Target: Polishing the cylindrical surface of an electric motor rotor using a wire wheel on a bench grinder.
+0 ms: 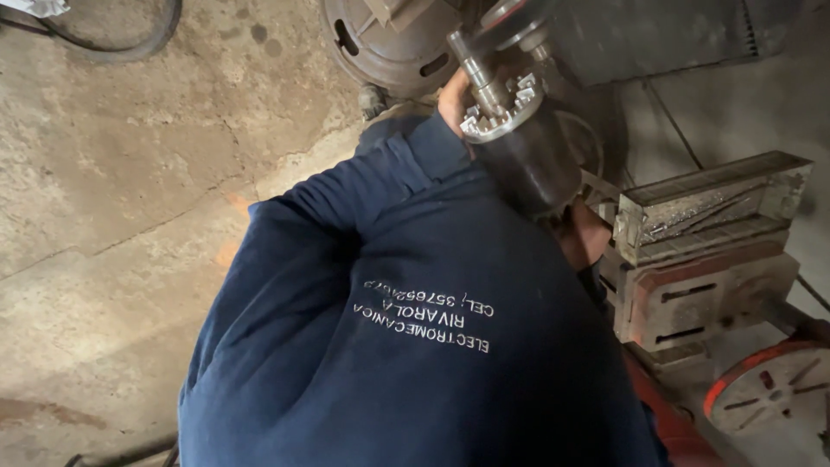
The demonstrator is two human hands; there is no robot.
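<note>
The left hand shows only as a patch of knuckles and palm at the end of a dark blue work sleeve, and it is pressed against the side of a dark steel cylindrical machine part with a pale toothed collar and a thin stepped shaft at its upper end; the fingers are hidden behind the part, so I cannot tell whether they wrap it or merely bear on it. The right hand sits at the lower end of the same cylinder, touching it from below, mostly covered by the sleeve and the part itself, and its grasp cannot be made out either. The cylinder lies tilted between the two hands, shaft end away from the person. Just beyond the left hand is a round dark metal housing. Just beside the right hand, on its outer side, stands a worn grey and red-painted metal block assembly, with a red-rimmed slotted metal disc nearer the person. Well away from the left hand spreads a stained concrete floor.
</note>
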